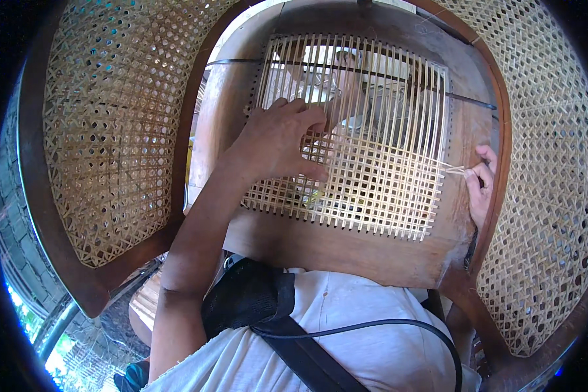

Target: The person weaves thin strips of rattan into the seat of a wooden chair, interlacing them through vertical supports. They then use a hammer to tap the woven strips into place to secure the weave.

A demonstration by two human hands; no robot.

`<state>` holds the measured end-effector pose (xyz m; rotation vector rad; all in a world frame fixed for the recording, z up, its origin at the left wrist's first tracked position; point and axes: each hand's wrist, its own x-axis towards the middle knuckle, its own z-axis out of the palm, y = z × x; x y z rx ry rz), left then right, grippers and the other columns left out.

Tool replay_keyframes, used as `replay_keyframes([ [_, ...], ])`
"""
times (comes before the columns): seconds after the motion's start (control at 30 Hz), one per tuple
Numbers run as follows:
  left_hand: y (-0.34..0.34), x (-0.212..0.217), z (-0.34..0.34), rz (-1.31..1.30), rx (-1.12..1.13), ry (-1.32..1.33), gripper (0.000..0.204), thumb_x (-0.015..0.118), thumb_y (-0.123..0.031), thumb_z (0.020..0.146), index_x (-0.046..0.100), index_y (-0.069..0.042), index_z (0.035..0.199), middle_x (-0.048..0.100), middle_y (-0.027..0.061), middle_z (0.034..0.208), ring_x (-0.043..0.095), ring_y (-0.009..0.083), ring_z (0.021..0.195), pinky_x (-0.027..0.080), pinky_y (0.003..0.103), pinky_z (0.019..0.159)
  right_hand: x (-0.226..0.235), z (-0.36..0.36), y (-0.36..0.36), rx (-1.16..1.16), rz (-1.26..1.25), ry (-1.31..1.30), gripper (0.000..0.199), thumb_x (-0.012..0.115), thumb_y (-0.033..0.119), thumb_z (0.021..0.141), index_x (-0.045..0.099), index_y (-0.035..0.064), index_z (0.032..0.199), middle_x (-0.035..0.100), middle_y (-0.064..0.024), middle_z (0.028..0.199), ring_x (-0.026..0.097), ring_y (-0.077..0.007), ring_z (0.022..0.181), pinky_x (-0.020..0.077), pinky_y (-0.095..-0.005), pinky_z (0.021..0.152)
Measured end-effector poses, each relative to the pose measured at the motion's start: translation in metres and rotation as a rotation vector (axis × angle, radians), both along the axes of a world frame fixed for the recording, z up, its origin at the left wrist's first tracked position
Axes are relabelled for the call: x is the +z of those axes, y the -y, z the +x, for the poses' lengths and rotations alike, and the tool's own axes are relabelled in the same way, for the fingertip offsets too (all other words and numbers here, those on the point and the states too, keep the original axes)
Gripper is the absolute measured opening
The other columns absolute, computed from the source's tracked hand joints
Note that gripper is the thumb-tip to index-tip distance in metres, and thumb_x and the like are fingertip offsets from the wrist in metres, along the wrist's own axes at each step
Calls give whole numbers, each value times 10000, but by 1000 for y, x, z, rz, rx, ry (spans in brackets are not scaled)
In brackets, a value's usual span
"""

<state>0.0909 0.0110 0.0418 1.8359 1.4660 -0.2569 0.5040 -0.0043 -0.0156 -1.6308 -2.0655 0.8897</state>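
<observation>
A wooden chair seat frame (pixel 274 228) lies before me, its square opening strung with pale cane strands. The lengthwise strands run the whole opening. Crosswise strands fill the nearer half, forming a square cane grid (pixel 379 189); farther up, only the lengthwise ones show clearly. My left hand (pixel 277 140) rests over the left side of the weave, thumb and fingers apart, fingertips bent down towards the strands. At the right edge of the frame, my right hand (pixel 482 186) pinches thin cane strands (pixel 454 170) that come out from the weave. Part of that hand is hidden by the curved wooden rail.
Finished cane panels rise on both sides: a left panel (pixel 117 130) and a right panel (pixel 545 144), each in a dark wooden rail. Small holes line the seat opening. A black cable (pixel 385 322) and black strap (pixel 313 356) cross my white shirt.
</observation>
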Motion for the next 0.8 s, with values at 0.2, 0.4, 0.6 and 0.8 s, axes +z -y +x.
replay_keyframes([
  [0.2,-1,-8,-4,64,-25,71,722,896,-369,571,582,-79,1153,610,115,1081,581,334,1088,460,469,950,-4,0,0,-17,63,-14,100,637,-7,848,557,-5,788,526,-146,1286,516,-286,1200,413,-392,1001],
  [0.4,-3,4,1,-6,3,15,722,897,-357,568,591,-78,1160,614,114,1110,587,325,1087,456,470,944,-4,-7,0,-63,-11,-103,129,656,20,829,555,-5,754,521,-138,1271,530,-227,1057,434,-354,860],
  [0.6,9,-2,-11,137,24,134,525,789,-191,682,585,-71,1151,622,143,1098,598,330,1071,465,471,934,-9,0,6,-56,75,-55,139,629,-3,848,540,2,741,502,-146,1279,520,-256,1148,421,-375,954],
  [0.8,9,-30,10,269,125,513,341,497,88,852,589,-14,1164,620,174,1151,620,282,1057,501,391,957,-1,3,0,-38,-41,3,166,660,63,895,576,-7,770,497,-126,1336,503,-288,1218,385,-420,1054],
])
